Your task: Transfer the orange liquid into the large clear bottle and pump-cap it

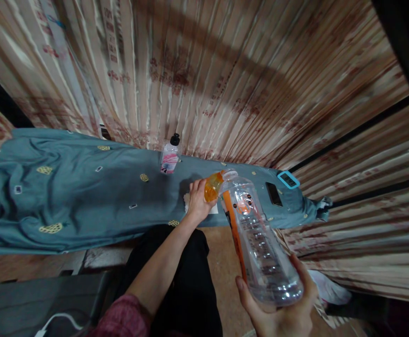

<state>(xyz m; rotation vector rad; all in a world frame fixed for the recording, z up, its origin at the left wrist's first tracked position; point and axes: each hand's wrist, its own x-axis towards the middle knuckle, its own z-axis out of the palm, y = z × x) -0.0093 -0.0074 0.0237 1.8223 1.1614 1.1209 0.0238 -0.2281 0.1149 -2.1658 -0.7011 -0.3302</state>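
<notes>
My left hand (197,202) is closed around a small bottle of orange liquid (211,188), held tilted above the cloth-covered surface (120,187). With my right hand (283,311) I grip a large clear plastic bottle (260,243) near its base. This bottle has an orange label strip and is tilted, its neck pointing away from me. The two bottle mouths meet or nearly meet; whether they touch I cannot tell. Beneath my left hand lies a white piece of paper or tissue (213,208), partly hidden.
A clear bottle with a black cap and pink label (169,158) stands toward the back. On the right lie a dark phone (273,194) and a blue-framed device with a display (288,179). Pleated curtains (197,84) hang behind. A dark case (42,299) with a white cable is at lower left.
</notes>
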